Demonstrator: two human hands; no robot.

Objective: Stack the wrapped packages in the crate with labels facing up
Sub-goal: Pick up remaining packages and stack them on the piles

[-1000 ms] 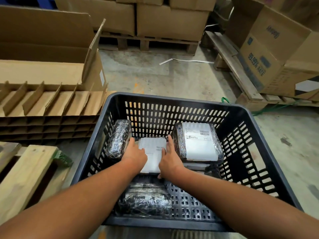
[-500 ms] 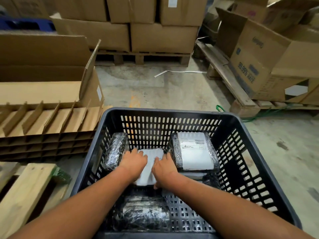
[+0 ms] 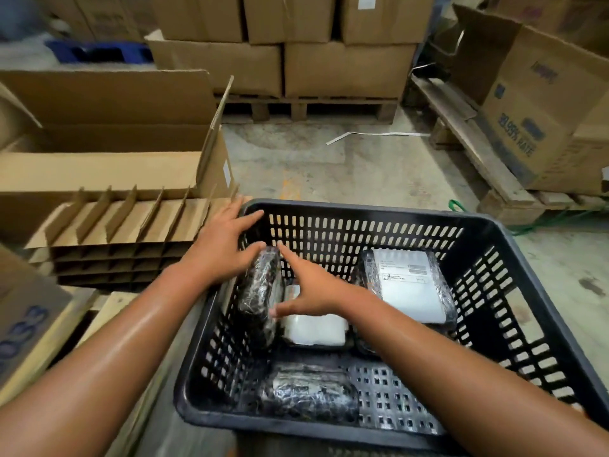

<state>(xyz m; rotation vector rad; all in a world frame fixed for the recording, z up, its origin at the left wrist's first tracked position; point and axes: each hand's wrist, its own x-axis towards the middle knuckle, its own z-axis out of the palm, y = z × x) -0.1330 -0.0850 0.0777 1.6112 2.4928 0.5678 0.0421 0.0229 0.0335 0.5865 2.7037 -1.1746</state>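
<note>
A black slotted crate [image 3: 362, 210] holds several black film-wrapped packages. One package [image 3: 259, 291] stands on its edge against the left wall. My left hand [image 3: 220, 249] is spread over the crate's left rim, thumb at that package's top. My right hand [image 3: 317, 289] is spread against its right side. A package with its white label up [image 3: 313, 329] lies in the middle, partly under my right hand. Another labelled package [image 3: 408, 285] lies on top of a stack at the right. At the front, a package [image 3: 309, 390] shows only black wrap.
Stacked cardboard dividers [image 3: 125, 232] and an open carton [image 3: 105, 166] sit left of the crate. Wooden pallets [image 3: 316, 108] with cartons stand behind and at the right [image 3: 540, 103]. Bare concrete floor [image 3: 329, 166] lies beyond the crate.
Both hands have left the middle labelled package and moved left to the upright package by the crate's left wall. The view has tilted up and left.
</note>
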